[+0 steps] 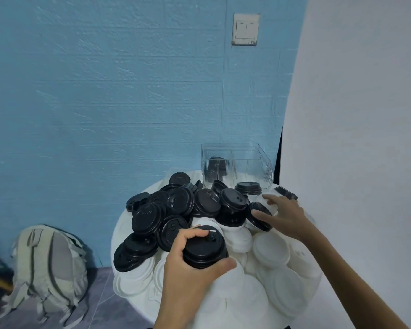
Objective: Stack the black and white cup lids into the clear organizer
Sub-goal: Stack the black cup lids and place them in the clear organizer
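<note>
Round white table [138, 302]: heaped with loose lids. White lids [271, 252] toward the near and right side; black lids [176, 205] toward the far left. Clear organizer [252, 167] at the far edge, a few black lids inside its left compartment. Left hand [190, 269]: fingers and thumb curled round a stack of black lids [204, 250]. Right hand [285, 214]: fingers spread, tips touching a tilted black lid [259, 216].

Round table [133, 302] – lids [176, 210], organizer [235, 166]

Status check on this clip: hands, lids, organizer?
Left hand grips a black stack. Right hand reaching onto a black lid, grip unclear. Organizer holds a few black lids in its left bay. Loose pile in front of it.
</note>
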A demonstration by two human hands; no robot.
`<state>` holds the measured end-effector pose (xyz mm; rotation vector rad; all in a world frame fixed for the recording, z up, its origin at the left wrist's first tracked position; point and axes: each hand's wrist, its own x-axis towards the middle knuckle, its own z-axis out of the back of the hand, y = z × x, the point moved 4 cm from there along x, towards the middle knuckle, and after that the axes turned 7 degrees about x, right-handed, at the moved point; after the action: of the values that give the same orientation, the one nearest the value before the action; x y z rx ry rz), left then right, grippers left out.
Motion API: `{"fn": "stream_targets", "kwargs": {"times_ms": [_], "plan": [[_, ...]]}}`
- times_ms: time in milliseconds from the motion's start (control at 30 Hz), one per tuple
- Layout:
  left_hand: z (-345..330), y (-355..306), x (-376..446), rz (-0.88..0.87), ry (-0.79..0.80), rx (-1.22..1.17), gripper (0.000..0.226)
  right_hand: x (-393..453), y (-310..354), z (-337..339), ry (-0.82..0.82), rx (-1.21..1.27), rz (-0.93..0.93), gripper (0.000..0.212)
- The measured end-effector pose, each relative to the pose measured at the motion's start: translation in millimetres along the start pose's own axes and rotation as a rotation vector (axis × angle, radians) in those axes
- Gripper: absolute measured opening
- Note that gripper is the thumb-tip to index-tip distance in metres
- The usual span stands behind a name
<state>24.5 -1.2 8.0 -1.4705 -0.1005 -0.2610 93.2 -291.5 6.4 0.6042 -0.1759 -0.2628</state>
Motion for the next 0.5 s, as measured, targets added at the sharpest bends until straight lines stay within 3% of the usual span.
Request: {"fn": "stream_targets", "kwargs": {"times_ms": [200, 400, 500], "plan": [[2.5, 0.2, 0.2, 0.024, -0.020, -0.028, 0.055, -1.2, 3.9, -5.2, 0.067, 0.126, 0.062, 0.077], [2.7, 2.4, 1.3, 0.013, -0.027, -0.010, 0.053, -21.8, 25.7, 25.3, -0.169, 0.351, 0.171, 0.060], [-0.5, 2.3, 2.9, -0.004, -0.029, 0.007, 0.058, -44.9, 57.3, 21.5, -0.121, 0.441, 0.262, 0.067]]}}
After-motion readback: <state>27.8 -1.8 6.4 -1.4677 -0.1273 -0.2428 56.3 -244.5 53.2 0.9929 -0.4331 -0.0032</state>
